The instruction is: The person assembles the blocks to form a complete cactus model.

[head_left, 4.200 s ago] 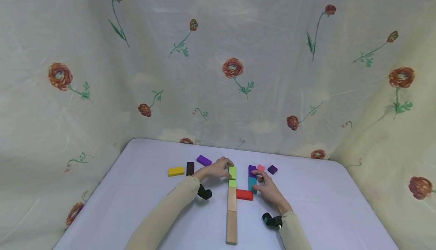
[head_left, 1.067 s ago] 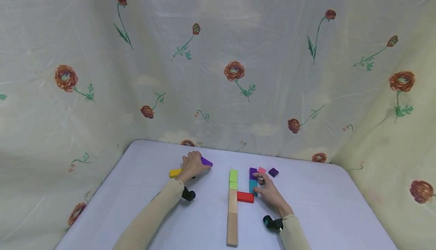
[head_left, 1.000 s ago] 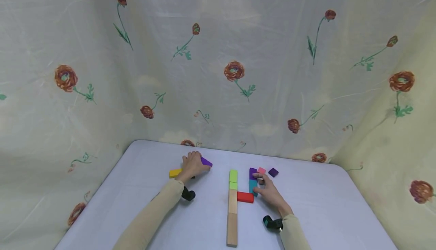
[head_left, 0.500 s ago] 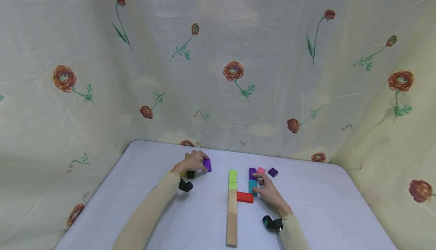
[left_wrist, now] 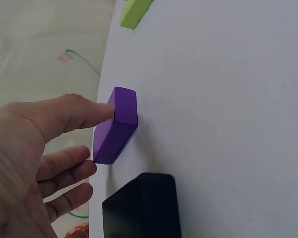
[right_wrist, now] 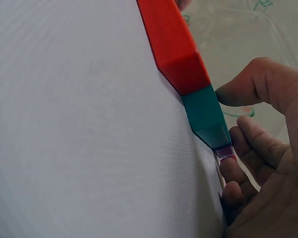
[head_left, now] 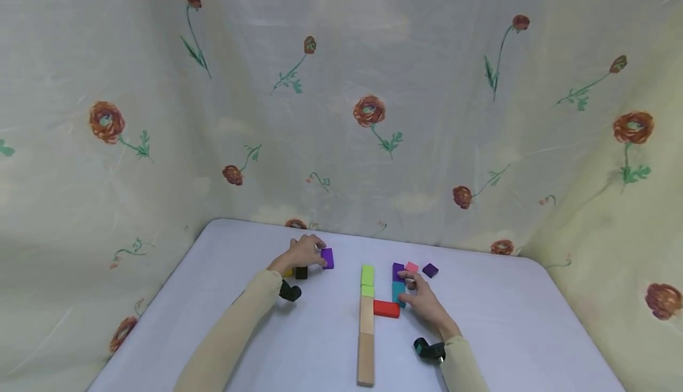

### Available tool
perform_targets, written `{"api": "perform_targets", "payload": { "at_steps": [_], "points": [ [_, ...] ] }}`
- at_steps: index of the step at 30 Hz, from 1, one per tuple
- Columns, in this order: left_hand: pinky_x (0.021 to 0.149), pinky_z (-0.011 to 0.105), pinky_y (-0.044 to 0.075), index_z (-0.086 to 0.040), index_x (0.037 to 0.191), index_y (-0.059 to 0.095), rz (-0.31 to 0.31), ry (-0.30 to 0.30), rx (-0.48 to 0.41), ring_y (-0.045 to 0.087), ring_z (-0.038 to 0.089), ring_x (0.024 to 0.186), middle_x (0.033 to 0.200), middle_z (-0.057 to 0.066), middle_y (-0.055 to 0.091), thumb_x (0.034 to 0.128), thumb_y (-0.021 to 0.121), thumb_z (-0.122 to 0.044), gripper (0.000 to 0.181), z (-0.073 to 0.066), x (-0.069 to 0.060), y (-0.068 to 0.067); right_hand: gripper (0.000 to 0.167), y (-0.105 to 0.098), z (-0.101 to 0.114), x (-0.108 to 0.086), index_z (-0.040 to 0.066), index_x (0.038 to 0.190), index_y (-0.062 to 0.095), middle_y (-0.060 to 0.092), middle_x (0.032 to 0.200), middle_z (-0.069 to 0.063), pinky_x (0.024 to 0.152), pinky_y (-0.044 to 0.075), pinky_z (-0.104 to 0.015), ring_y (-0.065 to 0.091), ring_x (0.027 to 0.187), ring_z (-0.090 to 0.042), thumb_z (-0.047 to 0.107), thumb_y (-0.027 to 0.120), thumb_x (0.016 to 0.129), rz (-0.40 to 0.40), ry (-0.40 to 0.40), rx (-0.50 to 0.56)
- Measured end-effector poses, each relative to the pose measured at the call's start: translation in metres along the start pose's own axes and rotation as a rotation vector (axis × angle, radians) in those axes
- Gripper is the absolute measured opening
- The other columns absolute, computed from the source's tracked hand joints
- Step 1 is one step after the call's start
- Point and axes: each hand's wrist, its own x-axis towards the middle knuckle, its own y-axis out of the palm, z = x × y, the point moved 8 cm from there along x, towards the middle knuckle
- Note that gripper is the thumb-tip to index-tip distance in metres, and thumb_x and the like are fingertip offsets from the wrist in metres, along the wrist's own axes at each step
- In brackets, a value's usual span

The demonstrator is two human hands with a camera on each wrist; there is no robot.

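Observation:
My left hand [head_left: 301, 252] pinches a purple block [head_left: 328, 258] near the table's far edge, thumb at its near end and fingertips by the other. In the left wrist view the thumb overlaps the purple block [left_wrist: 120, 106], and a dark block [left_wrist: 149, 208] stands close by. My right hand [head_left: 424, 300] rests against a teal block [head_left: 397, 291] and the second purple block [head_left: 397, 271] beyond it. Its thumb touches the teal block [right_wrist: 202, 111] in the right wrist view, with the fingers bent farther along. A red block [head_left: 386, 309] meets the teal one.
Left of the red block runs a column: two light green blocks [head_left: 367, 275], then two plain wooden blocks [head_left: 366, 359]. A pink block [head_left: 411, 267] and a dark purple block [head_left: 430, 270] lie behind the right hand. The left hand partly hides a yellow block [head_left: 289, 273].
My left hand has left the light green blocks and gone left to the purple block. That block has turned from slanting to nearly straight, away from me. My right hand stays in place.

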Motion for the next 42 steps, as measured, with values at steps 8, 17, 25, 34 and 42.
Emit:
{"api": "perform_targets", "payload": {
  "at_steps": [8, 17, 25, 34, 42],
  "points": [
    [0.11, 0.06, 0.02, -0.008, 0.122, 0.063, 0.019, 0.012, -0.02, 0.047, 0.029, 0.122, 0.126, 0.009, 0.059, 0.0842, 0.075, -0.027, 0.044, -0.003, 0.001, 0.004, 0.055, -0.002, -0.003, -0.001, 0.013, 0.137, 0.046, 0.041, 0.141, -0.016, 0.104, 0.037, -0.056, 0.037, 0.128, -0.035, 0.007, 0.065, 0.085, -0.004, 0.005, 0.008],
    [0.111, 0.067, 0.016, -0.007, 0.124, 0.062, 0.005, 0.028, -0.024, 0.045, 0.032, 0.129, 0.13, 0.011, 0.057, 0.0857, 0.073, -0.026, 0.045, -0.01, 0.011, 0.014, 0.057, -0.001, -0.001, -0.004, 0.013, 0.137, 0.046, 0.041, 0.14, -0.016, 0.102, 0.039, -0.053, 0.038, 0.128, -0.034, 0.006, 0.065, 0.084, -0.003, 0.009, 0.024],
    [0.111, 0.063, 0.021, -0.005, 0.125, 0.061, -0.013, -0.006, -0.03, 0.047, 0.029, 0.124, 0.126, 0.01, 0.059, 0.0861, 0.073, -0.025, 0.045, -0.029, 0.026, 0.028, 0.057, 0.002, 0.003, -0.005, 0.013, 0.136, 0.048, 0.042, 0.141, -0.017, 0.104, 0.038, -0.056, 0.038, 0.129, -0.036, 0.005, 0.065, 0.083, 0.0, 0.009, 0.04],
    [0.108, 0.059, 0.027, -0.003, 0.126, 0.059, -0.022, 0.015, -0.057, 0.046, 0.029, 0.124, 0.126, 0.012, 0.058, 0.0859, 0.071, -0.022, 0.046, -0.05, 0.042, 0.04, 0.056, 0.001, 0.001, -0.003, 0.015, 0.135, 0.049, 0.043, 0.14, -0.016, 0.103, 0.038, -0.056, 0.04, 0.127, -0.035, 0.005, 0.066, 0.083, -0.01, 0.009, 0.028],
    [0.109, 0.062, 0.026, -0.002, 0.129, 0.056, -0.019, 0.032, -0.075, 0.044, 0.031, 0.127, 0.13, 0.014, 0.053, 0.0877, 0.069, -0.021, 0.047, -0.066, 0.05, 0.049, 0.056, -0.001, 0.0, -0.004, 0.015, 0.135, 0.049, 0.043, 0.141, -0.013, 0.104, 0.038, -0.055, 0.04, 0.127, -0.033, 0.006, 0.066, 0.084, -0.012, 0.011, 0.028]
  ]
}}
